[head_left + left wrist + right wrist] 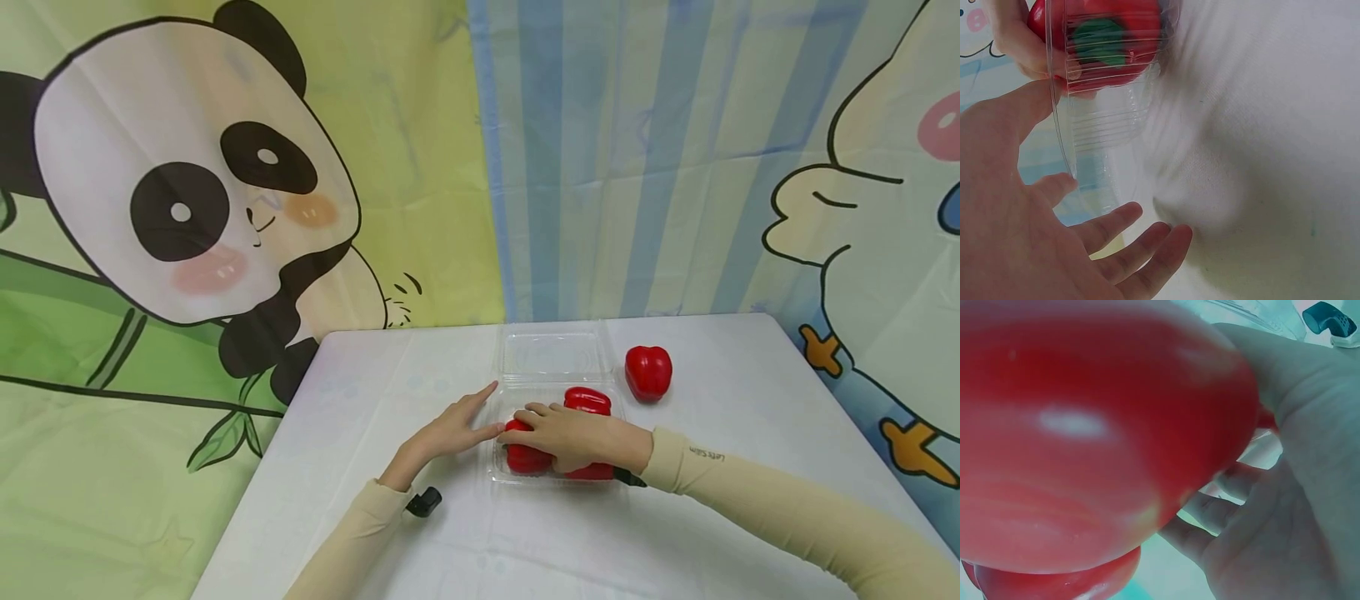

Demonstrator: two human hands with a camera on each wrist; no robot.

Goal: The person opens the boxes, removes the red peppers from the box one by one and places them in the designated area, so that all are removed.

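Note:
A clear plastic clamshell box (pixel 517 478) lies with its lid folded back, several red bell peppers inside. My right hand (pixel 573 433) reaches over it and grips the front-left bell pepper (pixel 527 457). In the left wrist view, that bell pepper's green stem (pixel 1100 42) shows through the box wall. Beneath my right wrist is another bell pepper (pixel 592 472), and one more bell pepper (pixel 587 401) sits at the back right. My left hand (pixel 453 425) is at the box's left side, fingers spread, thumb at the rim. A large red bell pepper (pixel 1104 437) partly hides my right hand in its wrist view.
A loose red bell pepper (pixel 648 372) stands on the white-covered table (pixel 720 433), right of the box. The transparent lid (pixel 555 354) lies toward the back edge. A printed cloth (pixel 420 167) hangs behind the table.

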